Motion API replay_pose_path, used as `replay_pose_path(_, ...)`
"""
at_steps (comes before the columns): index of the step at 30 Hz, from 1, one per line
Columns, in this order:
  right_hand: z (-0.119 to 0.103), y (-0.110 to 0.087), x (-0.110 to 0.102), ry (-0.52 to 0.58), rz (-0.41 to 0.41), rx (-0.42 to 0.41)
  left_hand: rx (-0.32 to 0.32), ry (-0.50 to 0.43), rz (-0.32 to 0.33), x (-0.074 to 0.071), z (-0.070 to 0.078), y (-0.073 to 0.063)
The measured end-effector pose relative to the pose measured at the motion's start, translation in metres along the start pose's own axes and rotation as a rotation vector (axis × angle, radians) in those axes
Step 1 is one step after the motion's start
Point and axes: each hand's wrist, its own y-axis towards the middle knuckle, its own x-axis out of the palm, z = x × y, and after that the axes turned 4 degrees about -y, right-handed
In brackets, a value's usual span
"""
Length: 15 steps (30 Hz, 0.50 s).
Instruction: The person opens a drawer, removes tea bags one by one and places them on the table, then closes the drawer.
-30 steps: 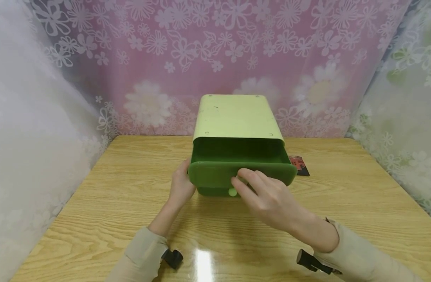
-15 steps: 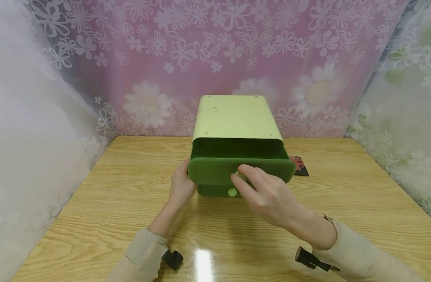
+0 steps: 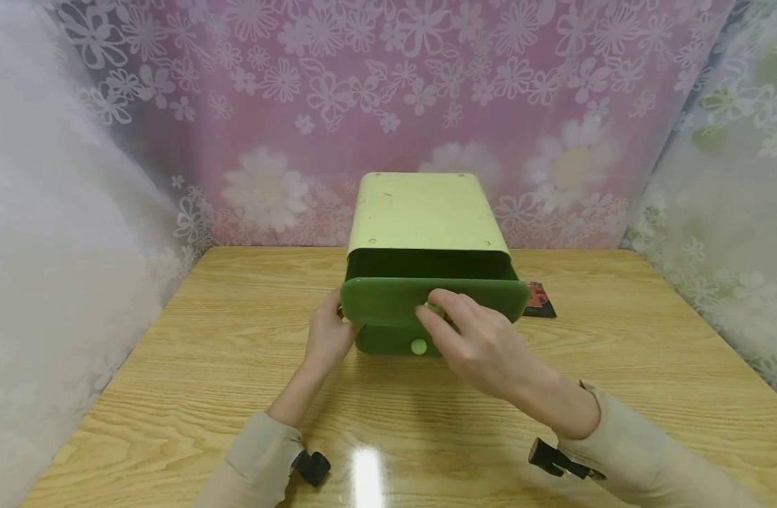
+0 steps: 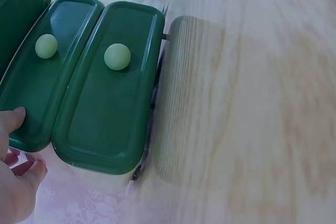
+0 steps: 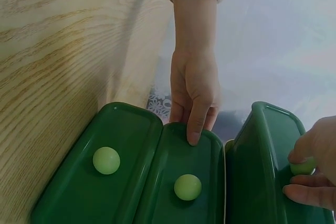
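A small drawer cabinet (image 3: 429, 212) with a pale green shell stands on the table. Its dark green top drawer (image 3: 382, 303) is pulled partway out, and the part of the inside that shows is dark. My right hand (image 3: 483, 346) pinches the round light green knob (image 5: 303, 167) of that drawer between thumb and fingers. At the cabinet's left side, my left hand (image 3: 327, 339) holds the edge, its thumb on the front of the middle drawer (image 4: 39, 87) and its other fingers along the side. The bottom drawer (image 4: 105, 114) is closed, like the middle one.
A flat dark item with a red print (image 3: 540, 300) lies on the wooden table (image 3: 236, 395), just right of the cabinet and partly behind it. Floral curtains (image 3: 388, 92) hang behind the table and along both sides.
The top drawer has slid partway back into the cabinet, narrowing its opening. My right hand has moved forward with the knob, while my left hand has stayed at the cabinet's side.
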Motion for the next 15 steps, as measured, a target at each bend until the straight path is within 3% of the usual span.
replay_pose_path(7, 0.0024, -0.0031, 0.0035, 0.001, -0.022, 0.006, 0.021, -0.022, -0.005, 0.0007, -0.0003, 0.0007)
replay_pose_path(15, 0.0062, -0.0027, 0.0093, 0.013, 0.033, 0.010, 0.029, -0.052, -0.033, 0.0001, -0.0014, 0.0007)
